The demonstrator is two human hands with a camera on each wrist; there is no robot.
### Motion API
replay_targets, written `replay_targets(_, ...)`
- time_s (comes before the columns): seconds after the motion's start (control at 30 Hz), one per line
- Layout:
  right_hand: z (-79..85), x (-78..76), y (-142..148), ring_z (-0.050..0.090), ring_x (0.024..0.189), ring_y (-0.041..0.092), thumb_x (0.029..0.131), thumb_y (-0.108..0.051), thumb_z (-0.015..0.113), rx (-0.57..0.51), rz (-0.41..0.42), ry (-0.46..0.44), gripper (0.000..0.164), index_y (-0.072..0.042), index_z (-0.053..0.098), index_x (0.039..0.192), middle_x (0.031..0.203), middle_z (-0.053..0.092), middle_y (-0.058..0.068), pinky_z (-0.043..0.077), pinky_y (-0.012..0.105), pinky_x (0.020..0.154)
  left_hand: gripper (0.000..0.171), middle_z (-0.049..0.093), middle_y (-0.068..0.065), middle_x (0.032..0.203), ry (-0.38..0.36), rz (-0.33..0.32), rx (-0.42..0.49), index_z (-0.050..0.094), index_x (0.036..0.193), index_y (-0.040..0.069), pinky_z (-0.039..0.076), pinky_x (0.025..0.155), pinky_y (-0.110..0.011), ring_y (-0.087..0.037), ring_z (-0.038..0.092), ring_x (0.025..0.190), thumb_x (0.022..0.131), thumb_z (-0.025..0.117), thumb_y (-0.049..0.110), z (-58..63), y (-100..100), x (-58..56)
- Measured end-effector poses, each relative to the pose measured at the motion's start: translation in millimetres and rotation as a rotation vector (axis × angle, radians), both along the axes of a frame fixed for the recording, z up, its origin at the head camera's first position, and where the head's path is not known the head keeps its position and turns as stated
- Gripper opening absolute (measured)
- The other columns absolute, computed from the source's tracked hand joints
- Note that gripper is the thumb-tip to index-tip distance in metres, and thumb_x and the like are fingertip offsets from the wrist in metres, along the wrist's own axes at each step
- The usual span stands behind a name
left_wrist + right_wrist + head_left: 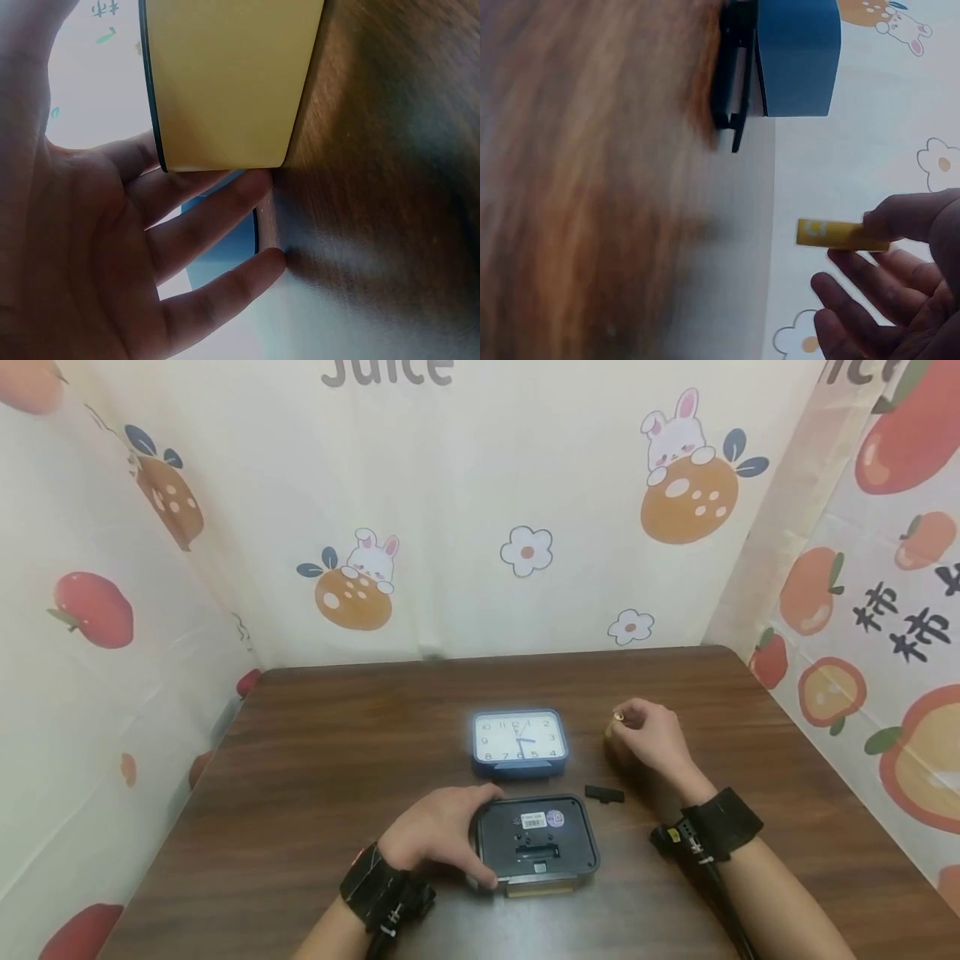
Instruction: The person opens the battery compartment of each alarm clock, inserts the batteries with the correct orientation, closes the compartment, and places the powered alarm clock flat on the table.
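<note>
A yellow alarm clock [225, 82] lies face down, its black back [537, 839] upward with a slot in the middle and two stickers. Around its left end, my left hand [438, 831] grips it between thumb and fingers. My right hand [654, 737] is raised at the right and pinches a small yellow battery [832, 234] between thumb and fingertips, its far end sticking out. Between the hands, a small black battery cover [604, 794] lies on the table, right of the clocks.
Behind the yellow clock sits a blue alarm clock [520, 739], its white dial visible. The brown wooden table [337, 735] has walls of printed cloth [450, 485] at the back and both sides. Each wrist wears a black strap with a camera and cable.
</note>
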State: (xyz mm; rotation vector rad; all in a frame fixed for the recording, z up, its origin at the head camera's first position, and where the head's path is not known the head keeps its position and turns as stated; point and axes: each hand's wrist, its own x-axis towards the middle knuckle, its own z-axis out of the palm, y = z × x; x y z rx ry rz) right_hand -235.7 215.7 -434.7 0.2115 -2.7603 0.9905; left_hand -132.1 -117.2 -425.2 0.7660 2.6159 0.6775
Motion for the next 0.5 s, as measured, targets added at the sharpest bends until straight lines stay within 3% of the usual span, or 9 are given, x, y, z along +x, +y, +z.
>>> replay_targets(0.5, 6.0, 9.3, -2.1, 0.061, 0.073, 0.015, 0.078, -0.018, 0.06, -0.085, 0.02, 0.112, 0.015, -0.013, 0.063, 0.092, 0.082, 0.064, -0.001, 0.048, 0.035, 0.066, 0.096, 0.053, 0.021, 0.1, 0.035, -0.002, -0.027, 0.039, 0.119, 0.04, 0.042, 0.08, -0.029, -0.002, 0.049, 0.087, 0.034, 0.068, 0.073, -0.5, 1.0, -0.7)
